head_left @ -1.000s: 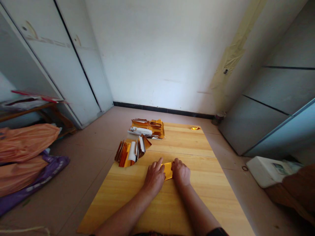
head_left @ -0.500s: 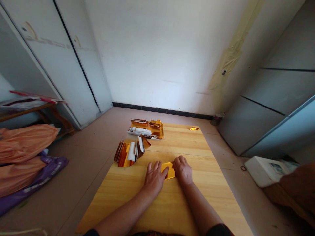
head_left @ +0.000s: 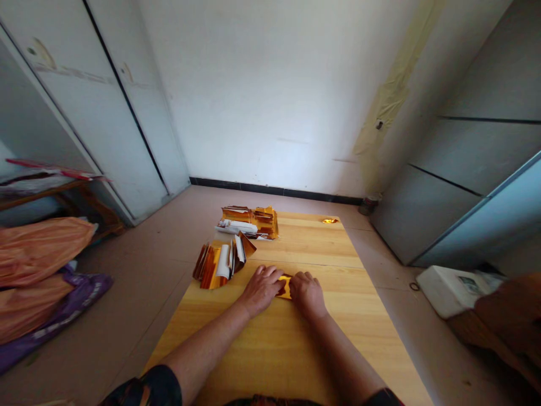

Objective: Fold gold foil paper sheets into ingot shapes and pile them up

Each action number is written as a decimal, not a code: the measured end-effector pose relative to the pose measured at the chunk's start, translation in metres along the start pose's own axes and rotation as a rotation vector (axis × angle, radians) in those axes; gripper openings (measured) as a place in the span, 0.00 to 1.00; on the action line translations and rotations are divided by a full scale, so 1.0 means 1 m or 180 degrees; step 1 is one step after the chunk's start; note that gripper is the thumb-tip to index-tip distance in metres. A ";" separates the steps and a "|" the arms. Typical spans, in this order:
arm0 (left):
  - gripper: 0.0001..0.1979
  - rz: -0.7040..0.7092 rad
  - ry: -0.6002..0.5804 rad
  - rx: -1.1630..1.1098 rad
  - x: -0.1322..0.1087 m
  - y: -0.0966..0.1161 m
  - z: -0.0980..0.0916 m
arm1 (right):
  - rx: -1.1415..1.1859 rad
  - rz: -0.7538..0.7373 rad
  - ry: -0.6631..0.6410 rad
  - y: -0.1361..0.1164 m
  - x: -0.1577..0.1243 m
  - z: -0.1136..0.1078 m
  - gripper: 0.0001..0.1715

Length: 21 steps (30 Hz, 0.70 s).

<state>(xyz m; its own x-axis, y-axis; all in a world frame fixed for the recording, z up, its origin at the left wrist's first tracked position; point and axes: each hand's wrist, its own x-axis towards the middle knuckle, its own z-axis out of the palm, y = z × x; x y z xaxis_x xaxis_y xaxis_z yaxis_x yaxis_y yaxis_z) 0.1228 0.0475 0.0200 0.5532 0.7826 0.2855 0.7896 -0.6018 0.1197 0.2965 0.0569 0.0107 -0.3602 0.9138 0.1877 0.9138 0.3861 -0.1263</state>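
Observation:
A small gold foil sheet [head_left: 285, 286] lies on the wooden table [head_left: 296, 349], mostly covered by both hands. My left hand [head_left: 260, 287] rests on its left part, fingers bent and pressing down. On the sheet's right part sits my right hand [head_left: 306, 292], its fingers curled and pinching the foil. Only a narrow strip of gold shows between the two hands.
A fanned pile of gold and white folded foil pieces [head_left: 222, 259] sits left of my hands; a second stack [head_left: 249, 221] lies at the table's far left. One small gold scrap [head_left: 329, 221] is at the far right edge. Orange and purple bags [head_left: 38, 276] lie on the floor left.
Both hands have closed in over the foil sheet, which now shows much less than before. My left fingers went from spread flat to bent over it.

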 end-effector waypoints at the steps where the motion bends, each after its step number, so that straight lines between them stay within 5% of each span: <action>1: 0.07 -0.0024 0.0021 0.0040 -0.001 0.000 0.001 | 0.0014 0.0112 0.0010 -0.005 -0.003 -0.002 0.10; 8: 0.10 -0.0372 0.0072 -0.0004 -0.009 0.001 0.014 | 0.0055 0.0500 0.0342 -0.029 -0.019 0.002 0.14; 21: 0.21 -0.0919 -0.0085 -0.0174 -0.020 0.014 0.021 | 0.0404 0.0405 0.0419 -0.015 -0.021 0.012 0.14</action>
<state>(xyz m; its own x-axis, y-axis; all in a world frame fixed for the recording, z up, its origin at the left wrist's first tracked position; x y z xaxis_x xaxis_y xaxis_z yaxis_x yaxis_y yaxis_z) 0.1284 0.0268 -0.0043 0.3150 0.9262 0.2071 0.9003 -0.3607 0.2437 0.2883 0.0337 -0.0028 -0.2084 0.9350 0.2870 0.9163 0.2893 -0.2771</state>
